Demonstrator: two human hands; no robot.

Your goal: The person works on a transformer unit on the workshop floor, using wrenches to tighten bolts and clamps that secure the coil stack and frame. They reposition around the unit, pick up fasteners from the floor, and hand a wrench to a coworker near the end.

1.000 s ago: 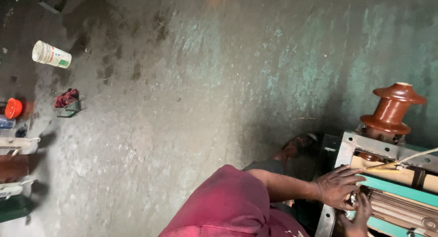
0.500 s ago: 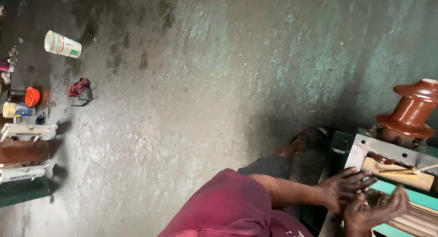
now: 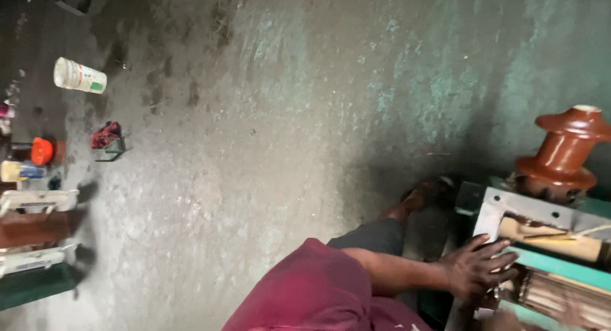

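My left hand (image 3: pixel 478 268) lies flat with fingers spread on the edge of a grey metal frame (image 3: pixel 509 210) of a transformer-like unit at the lower right. My right hand (image 3: pixel 509 319) is a blurred shape at the bottom edge, mostly cut off, beside the paper-wrapped coil (image 3: pixel 560 299). A teal bar (image 3: pixel 560 272) crosses above the coil, and a tan tube (image 3: pixel 554 240) lies inside the frame. A glossy brown ceramic insulator (image 3: pixel 563 154) stands on top of the unit. My maroon shirt (image 3: pixel 318 293) fills the lower middle.
My foot (image 3: pixel 423 194) rests on the rough concrete floor (image 3: pixel 267 146) next to the unit. Far left: a white cup (image 3: pixel 79 75) on its side, a red rag (image 3: pixel 105 137) in a small holder, an orange cap (image 3: pixel 41 151), a yellow bottle (image 3: pixel 18 172) and white trays (image 3: pixel 38 200).
The view has shifted, so the clutter at the left shows more. My right hand has dropped from the frame toward the bottom edge. My left hand has stayed on the frame with fingers spread wider.
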